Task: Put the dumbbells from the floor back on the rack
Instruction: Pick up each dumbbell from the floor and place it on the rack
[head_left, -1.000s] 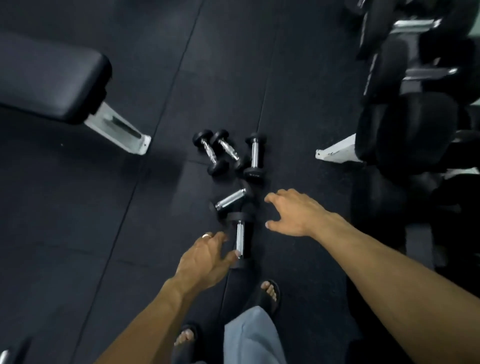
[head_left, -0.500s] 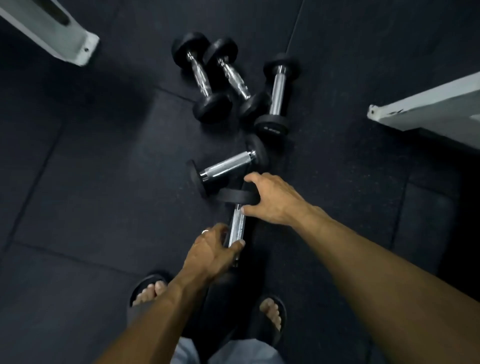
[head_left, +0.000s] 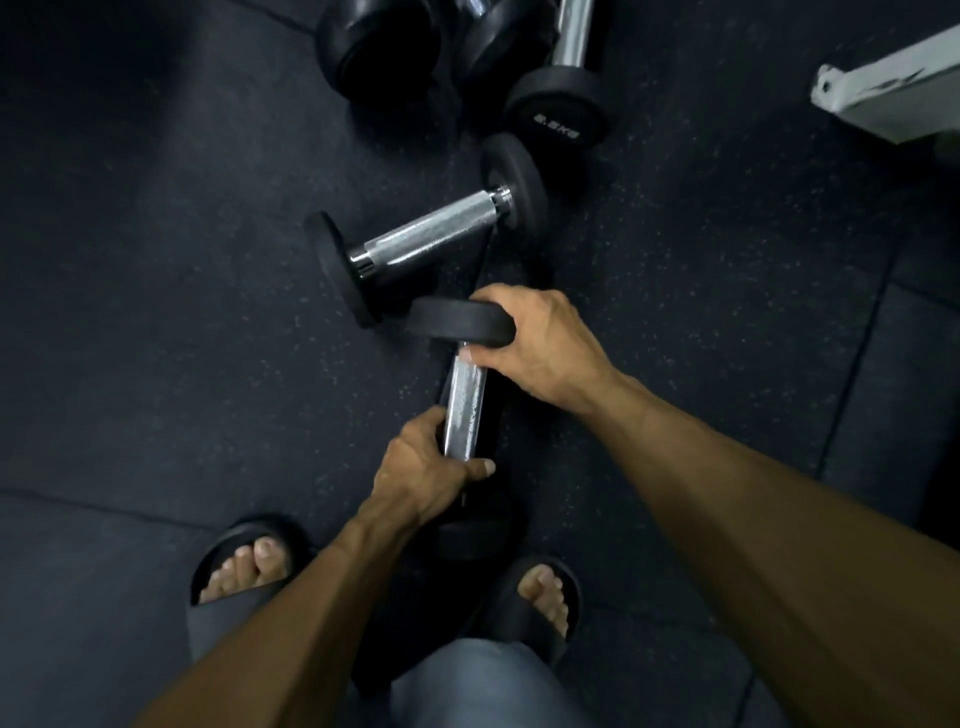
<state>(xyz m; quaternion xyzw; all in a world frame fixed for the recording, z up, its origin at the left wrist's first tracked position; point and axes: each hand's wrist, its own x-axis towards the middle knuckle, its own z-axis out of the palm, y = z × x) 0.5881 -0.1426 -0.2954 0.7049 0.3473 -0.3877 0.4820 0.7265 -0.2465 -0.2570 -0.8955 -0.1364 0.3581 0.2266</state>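
A small dumbbell (head_left: 466, 400) with a chrome handle and black ends lies on the dark rubber floor just in front of my feet. My left hand (head_left: 423, 467) grips the near end of its handle. My right hand (head_left: 540, 343) curls over its far black end, thumb on the handle. Its near black end is mostly hidden under my left hand. A second dumbbell (head_left: 431, 234) lies slanted just beyond it. Three more dumbbells (head_left: 556, 98) are clustered at the top edge, partly cut off.
A white metal foot of the rack (head_left: 893, 93) juts in at the top right. My feet in black sandals (head_left: 244, 566) stand on the floor on either side of the held dumbbell. Seams run across the rubber floor tiles.
The view has dropped closer to the floor. My left hand has closed round the handle and my right hand has curled further over the far end of the nearest dumbbell.
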